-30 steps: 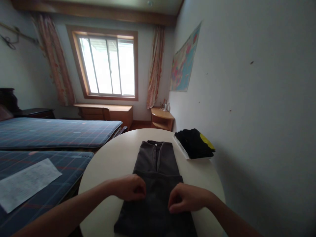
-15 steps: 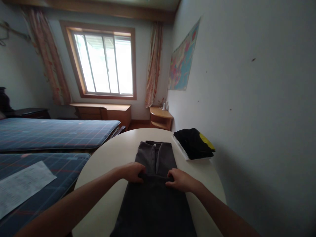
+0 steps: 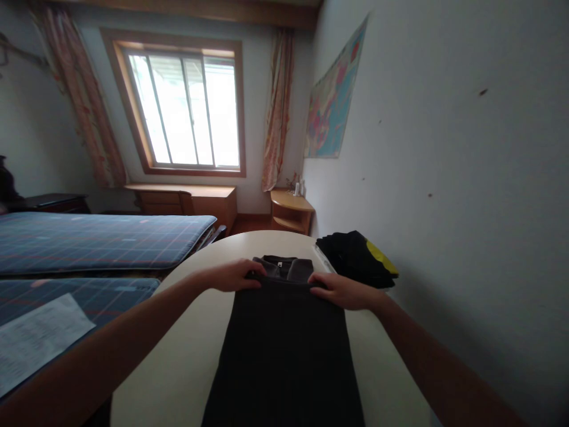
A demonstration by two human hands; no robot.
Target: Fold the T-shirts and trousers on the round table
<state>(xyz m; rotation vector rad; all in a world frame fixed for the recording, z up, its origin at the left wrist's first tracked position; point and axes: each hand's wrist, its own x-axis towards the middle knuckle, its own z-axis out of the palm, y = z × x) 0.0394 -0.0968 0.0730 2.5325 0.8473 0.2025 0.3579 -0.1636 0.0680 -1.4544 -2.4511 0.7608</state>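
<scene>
A dark grey shirt (image 3: 284, 344) lies lengthwise on the round cream table (image 3: 182, 338), its collar and small neck label at the far end. The lower part of the shirt is folded up over its front, hiding most of the button placket. My left hand (image 3: 237, 276) pinches the left corner of the folded edge, thumb below and fingers over it. At the right corner of that same edge, my right hand (image 3: 340, 289) is closed in a matching pinch. Both hands are just short of the collar.
A stack of folded black clothes (image 3: 355, 258) with a yellow patch sits at the table's right rim, close to the white wall (image 3: 466, 237). Left of the table are beds with blue plaid mattresses (image 3: 106, 237); a paper sheet (image 3: 44, 338) lies on the nearer one.
Both hands have moved away from me toward the collar, drawing the shirt's folded edge with them. More of the shirt's front and placket is now covered.
</scene>
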